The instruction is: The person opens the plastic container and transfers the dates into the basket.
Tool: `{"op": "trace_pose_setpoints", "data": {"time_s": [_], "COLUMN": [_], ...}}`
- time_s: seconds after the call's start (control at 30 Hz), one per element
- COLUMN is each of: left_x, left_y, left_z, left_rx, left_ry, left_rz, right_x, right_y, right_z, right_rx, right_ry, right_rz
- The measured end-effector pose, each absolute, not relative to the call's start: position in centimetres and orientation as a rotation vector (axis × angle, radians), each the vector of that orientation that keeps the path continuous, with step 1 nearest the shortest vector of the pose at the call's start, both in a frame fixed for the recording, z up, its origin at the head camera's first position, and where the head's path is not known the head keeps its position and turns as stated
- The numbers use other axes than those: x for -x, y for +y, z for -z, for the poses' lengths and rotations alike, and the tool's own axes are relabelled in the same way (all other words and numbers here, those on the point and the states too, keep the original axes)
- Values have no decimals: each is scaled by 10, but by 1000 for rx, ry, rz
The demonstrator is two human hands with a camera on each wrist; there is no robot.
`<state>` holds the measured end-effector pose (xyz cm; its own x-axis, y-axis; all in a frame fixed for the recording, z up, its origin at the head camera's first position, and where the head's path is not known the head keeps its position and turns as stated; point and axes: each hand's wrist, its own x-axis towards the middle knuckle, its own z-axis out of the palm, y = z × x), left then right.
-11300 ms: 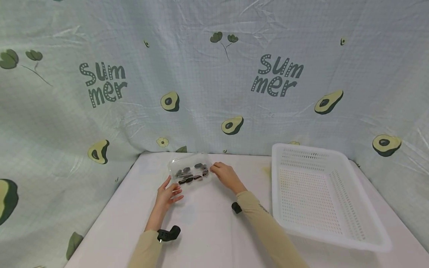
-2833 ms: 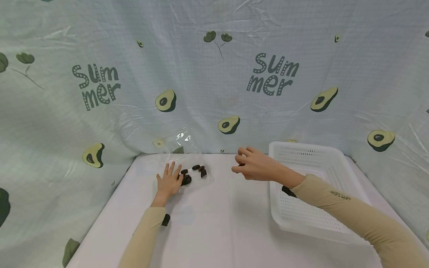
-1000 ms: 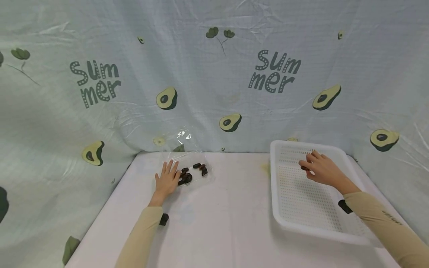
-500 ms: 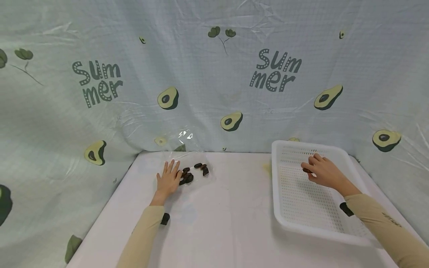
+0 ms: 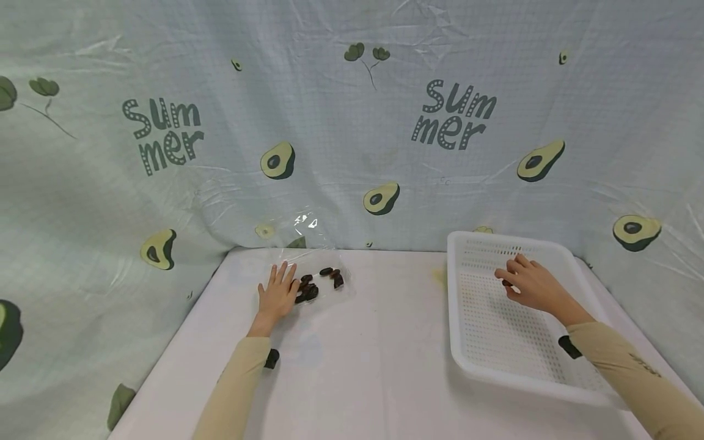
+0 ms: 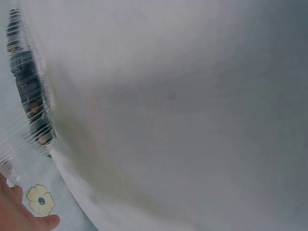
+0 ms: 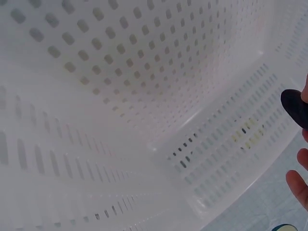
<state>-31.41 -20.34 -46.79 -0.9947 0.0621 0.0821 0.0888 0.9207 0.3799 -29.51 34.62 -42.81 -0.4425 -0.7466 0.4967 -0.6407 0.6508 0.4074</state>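
A clear plastic clamshell box [image 5: 337, 297] lies at the back left of the table, its lid [image 5: 308, 223] raised toward the curtain. Several dark brown dates [image 5: 311, 292] sit in it; through the ribbed wall they also show in the left wrist view. My left hand [image 5: 277, 297] rests with spread, straight fingers at the box's left side, partly covering its contents. Over the white basket, my right hand [image 5: 532, 284] pinches one dark date [image 7: 294, 108] between thumb and fingers. That date is mostly hidden by the fingers in the head view.
The white perforated basket [image 5: 455, 330] stands on the right of the white table [image 5: 352, 379], with raised walls all round. Behind the table hangs a printed curtain [image 5: 330, 122] that also closes off both sides.
Since the earliest frame the box's lid has been opened. The right hand has carried a date rightward from the box to above the basket; lately it barely moves. The left hand stays put.
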Motion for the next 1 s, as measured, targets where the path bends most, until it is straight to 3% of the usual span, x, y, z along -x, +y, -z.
{"op": "trace_pose_setpoints", "data": {"time_s": [0.53,1.0], "left_x": [316,318], "left_y": [-202,-201], "left_z": [469,468], "left_rx": [115,109], "left_ry": [-3002,-3029], "left_rz": [598,594], "right_x": [299,297], "right_y": [335,275], "right_z": [416,384], "right_rx": [-1089,-1190], "right_ry": [-2191,-2093], "right_rz": [151,22]}}
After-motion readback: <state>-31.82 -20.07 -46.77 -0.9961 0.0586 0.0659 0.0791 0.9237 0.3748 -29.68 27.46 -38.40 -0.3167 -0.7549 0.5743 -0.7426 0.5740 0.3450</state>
